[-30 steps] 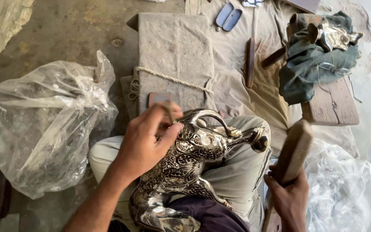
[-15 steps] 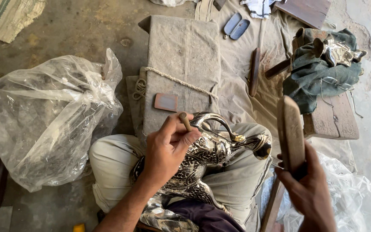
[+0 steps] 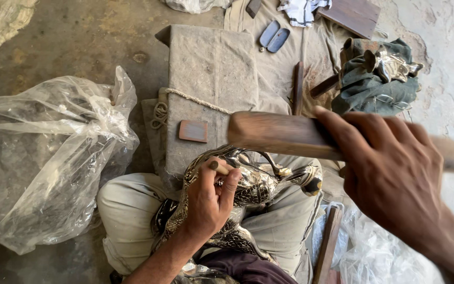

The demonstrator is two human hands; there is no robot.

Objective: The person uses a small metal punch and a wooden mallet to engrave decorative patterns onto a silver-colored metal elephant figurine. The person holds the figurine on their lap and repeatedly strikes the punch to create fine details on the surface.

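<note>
An ornate silver metal vessel with engraved patterns, a curved handle and a spout lies across my lap. My left hand rests on it and pinches a small punch tool upright against its surface. My right hand is raised close to the camera, gripping a flat wooden mallet that lies horizontally above the vessel and the punch. The mallet's far end is blurred.
A padded grey block tied with cord lies ahead, a small reddish tile on it. A crumpled clear plastic bag fills the left. A green cloth with a metal piece, wooden sticks and more plastic lie right.
My right hand has swung the mallet from upright at the lower right up and over the vessel. My left hand has shifted down the vessel, still holding the punch.
</note>
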